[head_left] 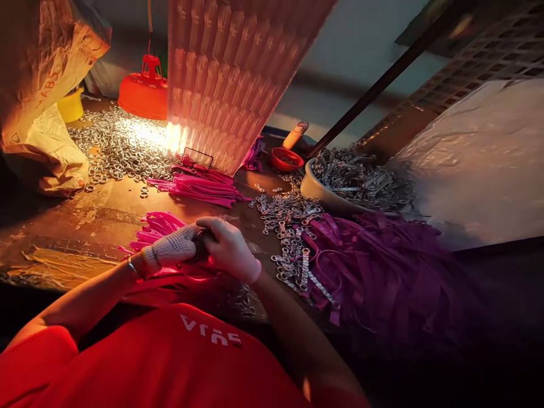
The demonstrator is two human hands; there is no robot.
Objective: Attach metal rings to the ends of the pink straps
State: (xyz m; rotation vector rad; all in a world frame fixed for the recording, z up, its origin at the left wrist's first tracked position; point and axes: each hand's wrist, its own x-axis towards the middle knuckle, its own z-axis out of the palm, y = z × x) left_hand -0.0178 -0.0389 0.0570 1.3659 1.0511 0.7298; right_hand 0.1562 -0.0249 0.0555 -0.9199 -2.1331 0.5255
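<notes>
1. Basin (317, 191) heaped with metal pieces (361, 177); red bowl (286, 163) just beside
2. Tabletop (102, 212) bare left of pink strips (149, 231)
3. Left hand (175, 246), right hand (233, 249): fingers closed round dark object (204, 246), near tabletop's front edge

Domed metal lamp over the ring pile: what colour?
Red-orange domed lamp, lit, above silvery rings; shows best in the head view.

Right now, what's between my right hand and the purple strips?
In the head view, metal links lie between your right hand and the purple strips.
</notes>
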